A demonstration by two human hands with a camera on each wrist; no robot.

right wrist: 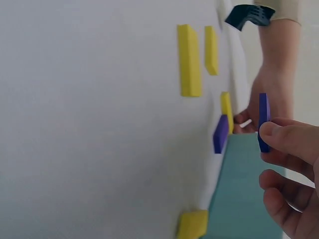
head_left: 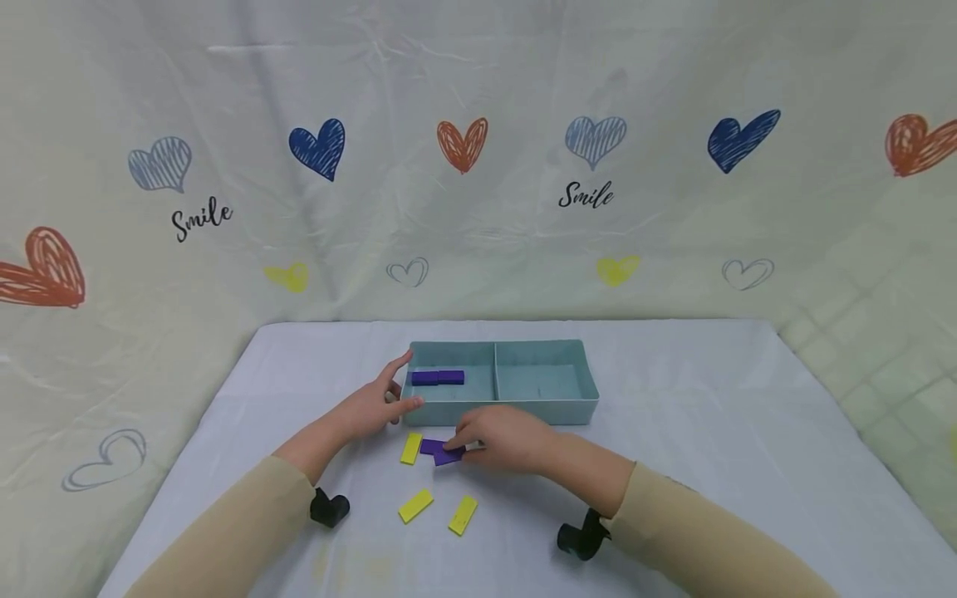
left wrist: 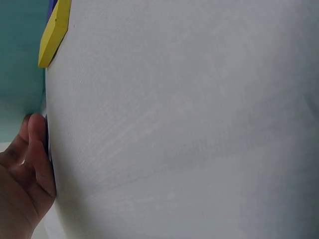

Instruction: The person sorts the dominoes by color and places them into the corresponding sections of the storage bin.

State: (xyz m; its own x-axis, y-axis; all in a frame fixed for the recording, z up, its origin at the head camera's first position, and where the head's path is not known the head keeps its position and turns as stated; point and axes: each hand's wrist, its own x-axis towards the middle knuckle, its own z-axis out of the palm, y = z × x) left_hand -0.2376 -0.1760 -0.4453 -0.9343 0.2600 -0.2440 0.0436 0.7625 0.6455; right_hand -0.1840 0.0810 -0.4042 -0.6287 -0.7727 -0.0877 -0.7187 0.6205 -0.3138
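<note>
My right hand (head_left: 508,436) pinches a flat purple block (right wrist: 263,119) between thumb and fingers, just in front of the box. Beneath and left of it, a second purple block (right wrist: 221,133) lies on the table. A yellow block (head_left: 410,448) lies beside that one. At the left end of the light blue two-compartment box (head_left: 523,413), my left hand (head_left: 372,407) is spread, its index fingertip at the back corner and its thumb at the front rim. Two purple blocks (head_left: 438,378) lie end to end in the left compartment.
Nearer me on the white-covered table (head_left: 673,365) lie two yellow blocks, one on the left (head_left: 415,505) and one on the right (head_left: 463,515). Another yellow block (right wrist: 193,224) shows close to the box in the right wrist view. A curtain with printed hearts (head_left: 462,145) hangs behind.
</note>
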